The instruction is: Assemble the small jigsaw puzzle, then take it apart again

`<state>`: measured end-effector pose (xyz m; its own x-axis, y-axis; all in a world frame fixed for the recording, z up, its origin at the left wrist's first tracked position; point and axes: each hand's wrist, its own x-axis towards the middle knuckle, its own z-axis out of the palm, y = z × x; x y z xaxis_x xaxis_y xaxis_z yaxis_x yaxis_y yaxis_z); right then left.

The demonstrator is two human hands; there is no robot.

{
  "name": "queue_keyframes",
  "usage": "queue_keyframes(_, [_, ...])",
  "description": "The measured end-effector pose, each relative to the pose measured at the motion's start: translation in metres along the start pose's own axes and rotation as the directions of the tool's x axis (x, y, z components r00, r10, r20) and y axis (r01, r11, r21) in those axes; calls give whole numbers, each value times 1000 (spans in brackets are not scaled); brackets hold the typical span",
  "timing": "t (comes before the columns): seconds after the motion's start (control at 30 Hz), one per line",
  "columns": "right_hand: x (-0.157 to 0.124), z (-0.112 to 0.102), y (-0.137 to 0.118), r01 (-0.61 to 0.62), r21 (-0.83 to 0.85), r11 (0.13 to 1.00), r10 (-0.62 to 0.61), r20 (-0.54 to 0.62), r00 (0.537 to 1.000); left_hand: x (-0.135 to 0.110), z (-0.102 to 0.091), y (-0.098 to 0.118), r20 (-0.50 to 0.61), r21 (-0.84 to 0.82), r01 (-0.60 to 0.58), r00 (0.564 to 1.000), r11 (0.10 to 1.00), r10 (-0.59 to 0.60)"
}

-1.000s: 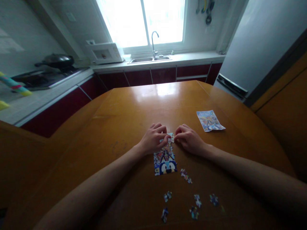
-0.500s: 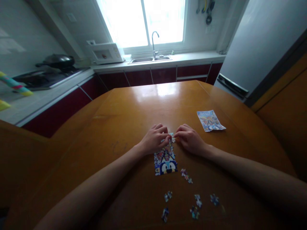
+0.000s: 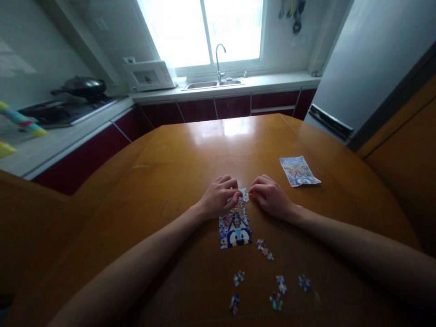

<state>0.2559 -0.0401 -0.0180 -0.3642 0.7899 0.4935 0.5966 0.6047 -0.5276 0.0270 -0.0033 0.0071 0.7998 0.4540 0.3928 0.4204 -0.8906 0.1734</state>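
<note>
A partly assembled jigsaw puzzle (image 3: 235,227) with a blue cartoon dog face lies on the wooden table. My left hand (image 3: 221,196) rests over its upper left part, fingers curled and thumb and forefinger pressed on it, hiding that area. At the puzzle's upper right corner, a pale jigsaw piece (image 3: 245,195) shows between the hands. Just right of it is my right hand (image 3: 269,195), its fingers bent together; what they hold, if anything, is hidden. Below the puzzle's right side lies a short joined strip of pieces (image 3: 265,250).
Several loose puzzle pieces (image 3: 239,278) are scattered on the near part of the table (image 3: 163,172). A creased picture sheet (image 3: 299,171) with the same dog lies to the right. Beyond the table are a sink (image 3: 213,84), a microwave (image 3: 150,76) and a fridge (image 3: 368,63).
My right hand's fingertips have drawn slightly right, off the corner piece, which now shows more plainly. The left hand stays almost still on the puzzle.
</note>
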Motion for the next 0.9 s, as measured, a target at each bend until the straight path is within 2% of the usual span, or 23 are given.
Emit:
queue_keyframes(0.4, [0, 0, 0, 10, 20, 1000, -10, -19, 1000, 0, -3, 2, 51, -40, -31, 998, 999, 33])
queue_keyframes(0.63, [-1, -2, -4, 111, 63, 992, -117, 89, 989, 2, -5, 3, 70, -52, -31, 997, 998, 35])
queue_keyframes(0.9, [-1, -2, -3, 107, 69, 992, -115, 120, 986, 1, -5, 2, 75, -46, -41, 996, 998, 45])
